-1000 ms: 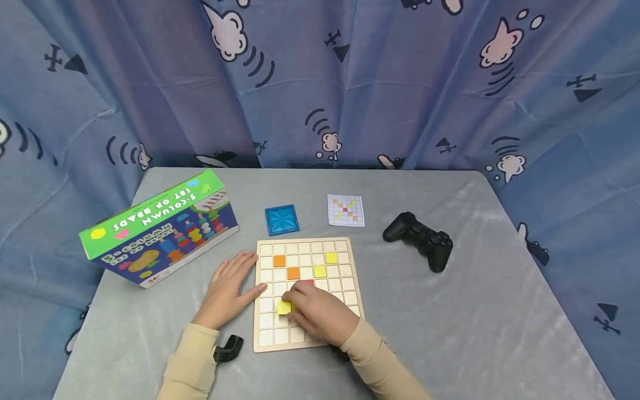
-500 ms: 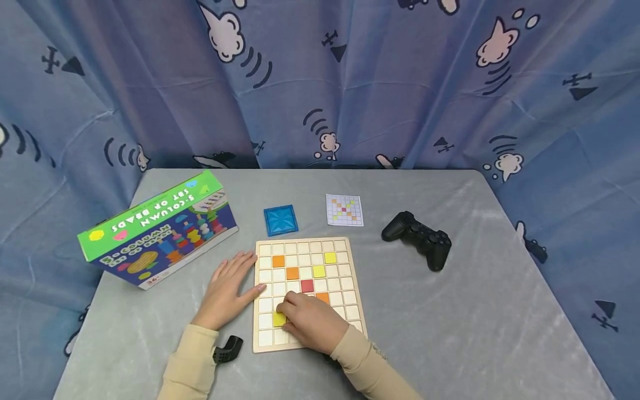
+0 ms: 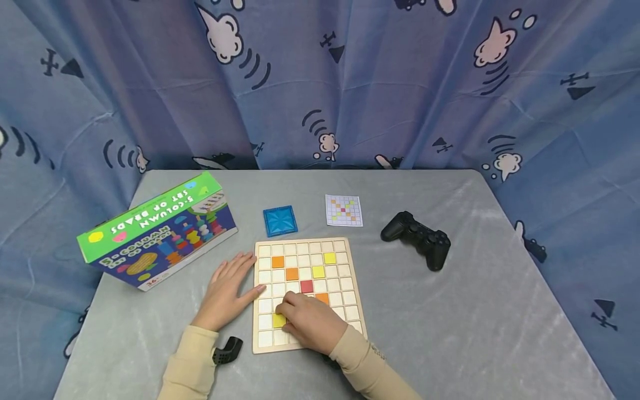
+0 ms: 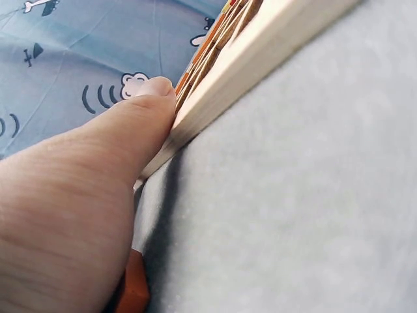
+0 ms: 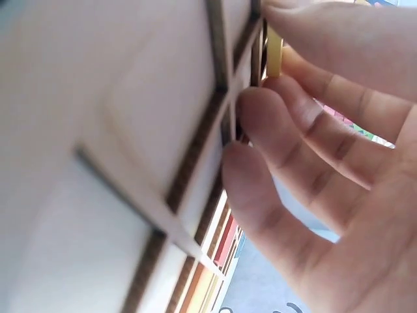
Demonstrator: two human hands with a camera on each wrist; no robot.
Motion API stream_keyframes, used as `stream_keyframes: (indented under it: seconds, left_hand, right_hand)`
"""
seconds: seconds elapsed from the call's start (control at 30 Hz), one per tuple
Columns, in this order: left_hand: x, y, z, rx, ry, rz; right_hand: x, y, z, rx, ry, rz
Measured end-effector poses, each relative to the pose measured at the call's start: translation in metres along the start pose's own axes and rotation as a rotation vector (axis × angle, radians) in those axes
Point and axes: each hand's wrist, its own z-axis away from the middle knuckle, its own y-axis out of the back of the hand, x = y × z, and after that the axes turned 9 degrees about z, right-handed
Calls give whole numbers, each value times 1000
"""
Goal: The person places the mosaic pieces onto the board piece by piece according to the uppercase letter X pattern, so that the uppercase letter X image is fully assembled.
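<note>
A wooden grid board (image 3: pixel 280 349) lies on the table with orange tiles (image 3: pixel 292 274), yellow tiles (image 3: pixel 318 271) and a red tile (image 3: pixel 306 286) in its cells. My right hand (image 3: pixel 314 323) is over the lower part of the board, pinching a yellow tile (image 3: pixel 278 320) at a lower-left cell; whether it sits fully down I cannot tell. That tile (image 5: pixel 274 55) shows edge-on by the thumb and forefinger in the right wrist view. My left hand (image 3: pixel 225 291) lies flat with fingers spread at the board's left edge. In the left wrist view its thumb (image 4: pixel 133 124) touches the wooden side.
Behind the board are a blue square tile (image 3: pixel 280 221) and a small card (image 3: pixel 343 210) printed with a coloured grid. A box (image 3: pixel 160 233) stands at the left. At the right rests a black game controller (image 3: pixel 417 240). A patterned curtain hangs behind the table.
My right hand has moved left and toward me with the yellow tile, bringing it to the lower-left cell and uncovering the red tile and an orange tile. My left hand stays put.
</note>
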Motion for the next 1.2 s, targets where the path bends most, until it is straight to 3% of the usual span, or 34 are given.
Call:
stream_keyframes:
  seconds: [0.33, 0.57, 0.77, 1.03, 1.2]
  left_hand:
    - [-2, -2, -6, -10, -33, -8]
    - [1, 0, -8, -38, -19, -4]
    - [0, 0, -6, -40, -13, -8]
    - [0, 0, -4, -39, 5, -3]
    - [-1, 2, -2, -35, 8, 5]
  right_hand:
    - [4, -1, 0, -5, -25, -2]
    - [6, -2, 1, 13, -16, -17]
    - [12, 3, 3, -11, -15, -94]
    - [54, 18, 27, 134, -183, -193]
    - [83, 16, 51, 151, -323, -206]
